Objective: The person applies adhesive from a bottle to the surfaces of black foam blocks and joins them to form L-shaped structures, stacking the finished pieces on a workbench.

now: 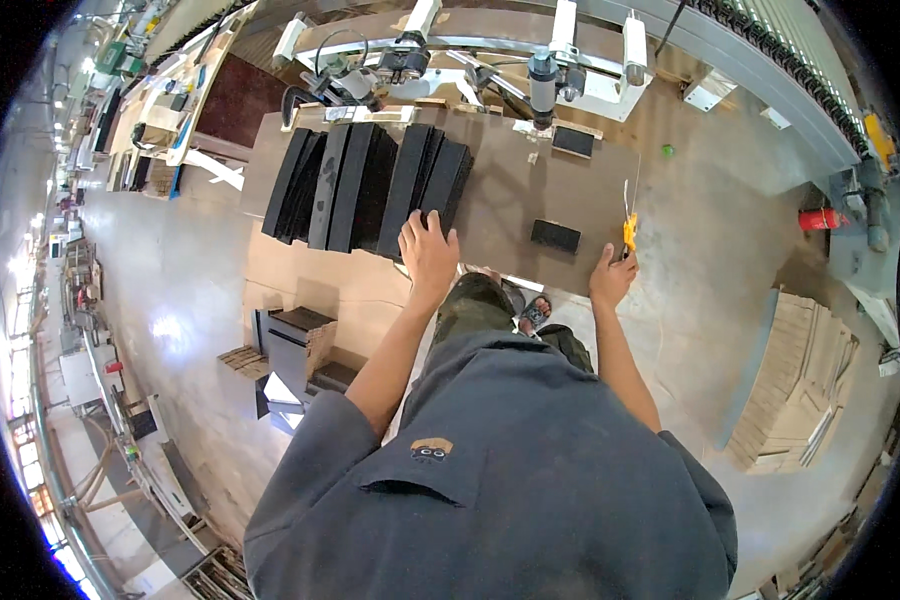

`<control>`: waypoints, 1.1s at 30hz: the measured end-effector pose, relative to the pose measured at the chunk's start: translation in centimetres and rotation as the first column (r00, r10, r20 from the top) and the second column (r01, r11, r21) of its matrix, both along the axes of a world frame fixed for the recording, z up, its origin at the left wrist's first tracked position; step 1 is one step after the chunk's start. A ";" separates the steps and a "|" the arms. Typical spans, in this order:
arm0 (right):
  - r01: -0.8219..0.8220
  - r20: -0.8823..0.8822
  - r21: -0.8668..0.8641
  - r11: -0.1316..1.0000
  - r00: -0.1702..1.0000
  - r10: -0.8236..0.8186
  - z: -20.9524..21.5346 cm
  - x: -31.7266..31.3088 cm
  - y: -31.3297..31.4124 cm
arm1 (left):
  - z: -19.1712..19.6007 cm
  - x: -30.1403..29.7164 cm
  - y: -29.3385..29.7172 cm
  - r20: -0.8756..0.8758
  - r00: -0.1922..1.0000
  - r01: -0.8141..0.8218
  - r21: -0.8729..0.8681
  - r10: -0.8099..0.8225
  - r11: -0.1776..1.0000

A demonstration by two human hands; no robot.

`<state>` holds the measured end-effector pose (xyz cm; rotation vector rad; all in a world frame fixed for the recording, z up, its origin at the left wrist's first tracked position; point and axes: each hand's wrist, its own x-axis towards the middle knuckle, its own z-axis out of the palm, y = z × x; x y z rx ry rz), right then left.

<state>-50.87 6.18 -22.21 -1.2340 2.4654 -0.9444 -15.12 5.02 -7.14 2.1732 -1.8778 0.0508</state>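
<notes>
Resting slightly spread fingers against black strips (351, 190) at eleven o'clock, the left hand (430, 252) could disorder their row by uneven pushing, while the right hand (612, 278), whose finger closure one cannot tell, is beside the yellow tool (630, 232) at two o'clock.

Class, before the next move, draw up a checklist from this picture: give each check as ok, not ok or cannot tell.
1. Left hand at the near end of the rightmost dark strips: ok.
2. Right hand gripping the yellow-handled tool: cannot tell; its fingers are at the tool's near end.
3. Single dark piece apart from the strips: ok.
4. All strips in one even row: not ok; gaps separate groups, ends are uneven.
</notes>
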 end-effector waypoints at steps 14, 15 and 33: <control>0.068 -0.154 0.088 0.994 0.987 -0.054 1.8 1.7 -0.2 | -0.8 -0.7 -3.2 0.035 0.999 -0.037 -0.018 0.038 0.999; 0.066 -0.170 0.112 0.992 0.984 -0.046 1.5 1.7 -0.2 | -0.6 -1.0 -3.6 -0.048 0.999 -0.019 -0.071 0.016 0.997; 0.097 -0.192 0.199 0.975 0.980 -0.058 3.1 1.8 -0.6 | -9.9 -10.8 -11.5 -0.506 0.803 0.297 -0.120 -0.316 0.947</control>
